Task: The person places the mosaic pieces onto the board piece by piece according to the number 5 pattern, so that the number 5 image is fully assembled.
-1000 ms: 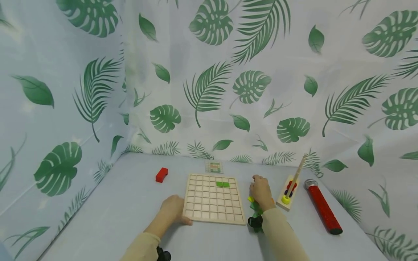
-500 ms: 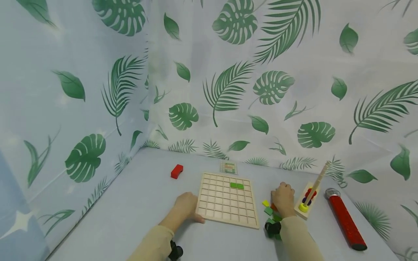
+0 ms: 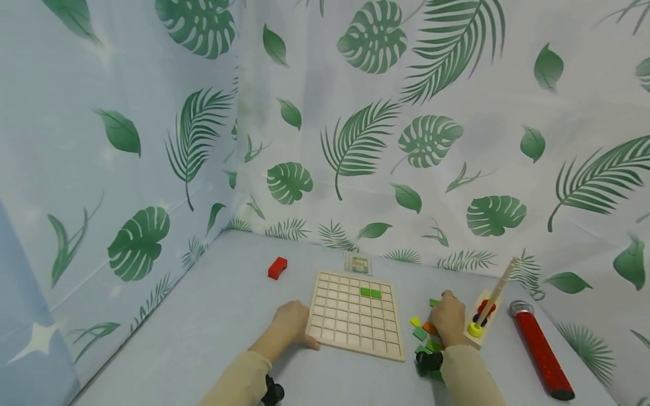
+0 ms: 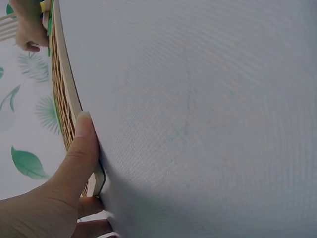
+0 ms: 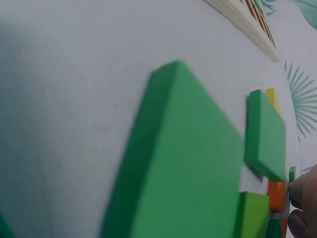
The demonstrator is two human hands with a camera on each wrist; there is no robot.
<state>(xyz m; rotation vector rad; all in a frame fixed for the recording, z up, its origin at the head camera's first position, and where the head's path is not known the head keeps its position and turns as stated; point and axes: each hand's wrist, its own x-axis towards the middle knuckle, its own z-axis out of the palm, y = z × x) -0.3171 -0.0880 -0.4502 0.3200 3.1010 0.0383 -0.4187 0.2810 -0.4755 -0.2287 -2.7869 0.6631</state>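
Note:
A wooden grid board (image 3: 350, 321) lies flat on the table; two green square tiles (image 3: 370, 293) sit side by side in its far right part. My left hand (image 3: 291, 321) grips its near left corner, and in the left wrist view the thumb (image 4: 81, 148) presses along the edge. My right hand (image 3: 449, 316) is bent down at the loose tiles right of the board. A green tile (image 3: 434, 302) shows right at its fingertips; whether they pinch it I cannot tell. Under and beside that hand lie more tiles, green (image 5: 198, 163), orange (image 3: 429, 327) and yellow (image 3: 415, 321).
A pattern card (image 3: 358, 263) lies behind the board. Back left is a red block (image 3: 277, 268) with a curved notch. To the right stand a wooden base (image 3: 474, 338) with coloured pieces and an upright stick (image 3: 503, 282), then a red tube (image 3: 540, 349). Leaf-printed cloth (image 3: 355, 141) hangs behind.
The head view has swung left. My right hand has drawn back and rightward over the loose tiles, and a green tile now shows by its fingertips. My left hand stays at the board's corner.

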